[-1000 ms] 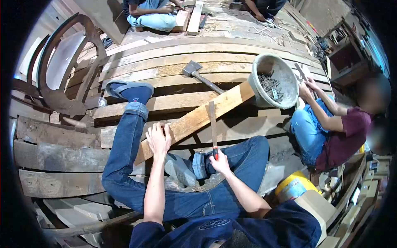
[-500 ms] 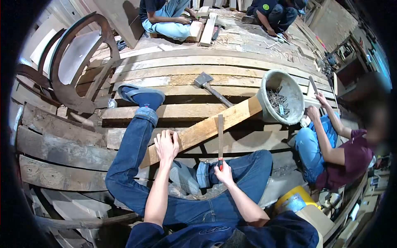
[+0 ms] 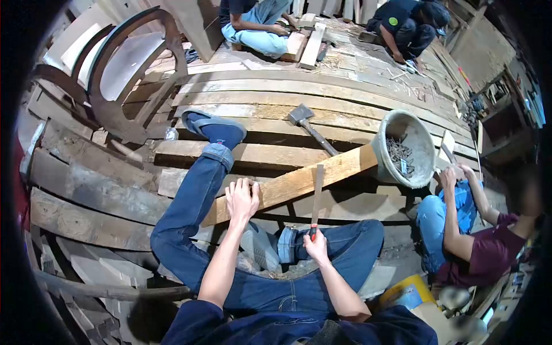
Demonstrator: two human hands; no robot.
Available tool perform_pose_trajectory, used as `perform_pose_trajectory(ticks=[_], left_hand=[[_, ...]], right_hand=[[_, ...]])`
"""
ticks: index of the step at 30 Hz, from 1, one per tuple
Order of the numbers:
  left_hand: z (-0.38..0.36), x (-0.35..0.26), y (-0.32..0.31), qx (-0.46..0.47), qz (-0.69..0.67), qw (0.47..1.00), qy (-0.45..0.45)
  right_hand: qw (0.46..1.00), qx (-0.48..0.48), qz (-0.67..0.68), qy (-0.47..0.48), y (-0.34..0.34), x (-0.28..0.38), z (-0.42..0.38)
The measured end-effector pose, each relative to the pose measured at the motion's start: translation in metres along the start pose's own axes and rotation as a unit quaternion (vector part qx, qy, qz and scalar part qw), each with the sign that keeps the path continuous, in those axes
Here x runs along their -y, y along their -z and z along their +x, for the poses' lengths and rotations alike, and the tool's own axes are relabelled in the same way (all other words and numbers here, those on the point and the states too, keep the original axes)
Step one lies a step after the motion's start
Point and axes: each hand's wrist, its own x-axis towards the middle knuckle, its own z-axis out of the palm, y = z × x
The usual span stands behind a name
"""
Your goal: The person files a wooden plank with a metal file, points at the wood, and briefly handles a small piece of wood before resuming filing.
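A long wooden board slants across in front of me, its far end beside a bucket. My left hand grips the board near its lower end, fingers bent over the top. In my right hand is a flat file, held by its red and black handle. The file's blade points away from me and overlaps the board's near edge in this view. A mallet with a square head lies on the planks beyond the board.
The grey bucket holds many nails or thin metal pieces. A person sits at my right, holding a tool. Two others work at the back. Curved wooden frames stand at left; a yellow container is by my right knee. Dark gaps separate some planks.
My view has turned slightly left, so the scene sits further right. My left hand stays on the board and my right keeps the file, its blade tilted slightly more to the right.
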Motion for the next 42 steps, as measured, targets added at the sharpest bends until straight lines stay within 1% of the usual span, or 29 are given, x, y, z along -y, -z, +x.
perform_pose_trajectory(ticks=[3, 11, 12, 15, 16, 19, 22, 23, 25, 26, 27, 29, 30, 33, 36, 39, 40, 41, 42], left_hand=[[0.000, -0.002, 0.003, -0.003, 0.000, 1.000, 0.001], [0.000, 0.002, -0.002, -0.022, -0.008, 1.000, -0.011], [0.000, 0.001, -0.001, -0.011, -0.015, 1.000, -0.001], [0.000, 0.002, -0.001, -0.005, 0.002, 1.000, 0.000], [0.000, 0.002, -0.002, -0.012, -0.001, 1.000, -0.003], [0.000, 0.002, 0.000, -0.004, -0.006, 1.000, 0.002], [0.001, -0.001, 0.004, 0.002, -0.011, 1.000, -0.001], [0.001, -0.003, 0.007, 0.015, -0.016, 1.000, 0.008], [-0.002, 0.003, -0.001, -0.018, 0.005, 1.000, -0.010], [-0.001, -0.001, 0.004, -0.003, 0.004, 1.000, 0.001], [-0.001, 0.000, 0.004, 0.006, -0.007, 1.000, 0.003], [-0.001, -0.001, 0.006, 0.015, -0.003, 1.000, 0.007], [0.000, -0.002, 0.006, 0.006, 0.013, 1.000, 0.002], [-0.002, -0.002, 0.005, 0.008, 0.007, 1.000, 0.010], [-0.001, 0.001, 0.000, -0.005, 0.000, 1.000, 0.015], [0.003, -0.001, 0.003, 0.014, -0.008, 0.999, 0.044], [0.012, 0.000, 0.002, 0.044, -0.047, 0.994, 0.084], [0.029, 0.002, 0.001, 0.069, -0.093, 0.987, 0.111], [0.055, 0.001, 0.001, 0.093, -0.090, 0.986, 0.106]], right_hand=[[1.000, -0.006, -0.029, 0.004, 0.000, 0.004, 0.002], [1.000, 0.005, -0.022, 0.014, 0.000, -0.004, 0.006], [0.999, 0.005, -0.031, -0.004, 0.000, -0.003, 0.006], [1.000, 0.009, -0.004, -0.012, -0.001, -0.002, 0.004], [1.000, 0.010, -0.025, -0.011, 0.000, -0.001, 0.005], [1.000, 0.012, -0.018, 0.007, 0.001, -0.001, 0.004], [1.000, 0.008, -0.023, -0.003, 0.002, -0.002, 0.003], [1.000, 0.002, -0.016, 0.010, 0.001, -0.001, 0.002], [1.000, 0.005, -0.021, 0.011, 0.001, -0.005, 0.004], [0.999, -0.002, -0.022, 0.024, -0.001, -0.019, 0.009], [1.000, -0.002, 0.000, -0.005, 0.002, 0.000, 0.002], [1.000, -0.004, -0.025, 0.014, 0.002, -0.012, 0.005], [0.999, -0.023, -0.046, 0.016, 0.001, -0.009, 0.005], [0.999, -0.001, -0.032, -0.014, 0.002, -0.004, 0.005], [0.999, -0.011, -0.036, -0.003, 0.000, -0.001, 0.005], [0.998, -0.036, -0.054, 0.022, -0.010, -0.022, 0.016], [0.998, -0.030, -0.058, 0.013, -0.009, -0.024, 0.017], [0.998, -0.032, -0.051, 0.011, -0.009, -0.016, 0.018], [0.998, -0.034, -0.047, 0.006, -0.006, -0.008, 0.015]])
